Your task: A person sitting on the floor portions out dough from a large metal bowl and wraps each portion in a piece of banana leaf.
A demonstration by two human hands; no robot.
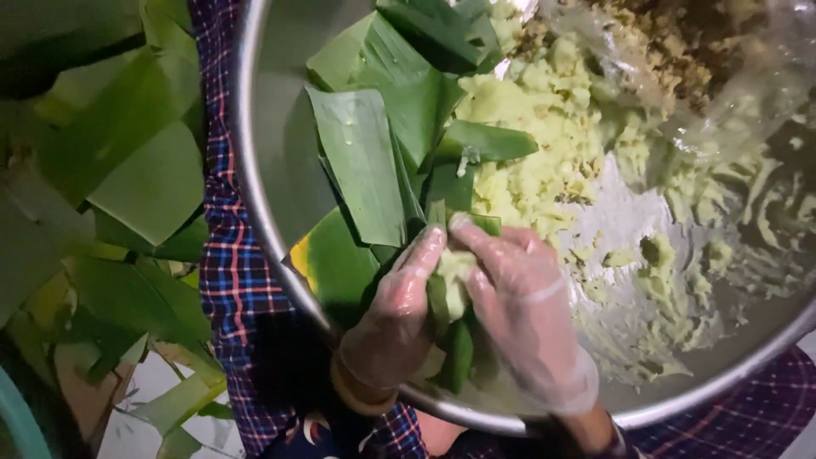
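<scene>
Both my hands wear thin clear plastic gloves and meet over the near rim of a large metal basin (255, 195). My left hand (395, 314) and my right hand (523, 319) together pinch a folded green leaf strip (459, 348) with a lump of pale yellow-green dough (455, 270) in it. The fingertips of both hands press on the dough. More cut green leaf pieces (365, 161) lie stacked in the left part of the basin. A mass of the same pale dough (544, 144) fills its middle.
A clear plastic bag of brownish crumbly filling (671, 42) rests at the basin's far right. Smears of dough coat the basin's bottom (629, 221). Loose green leaves (127, 170) are piled to the left. Blue-red checked cloth (229, 280) lies under the basin.
</scene>
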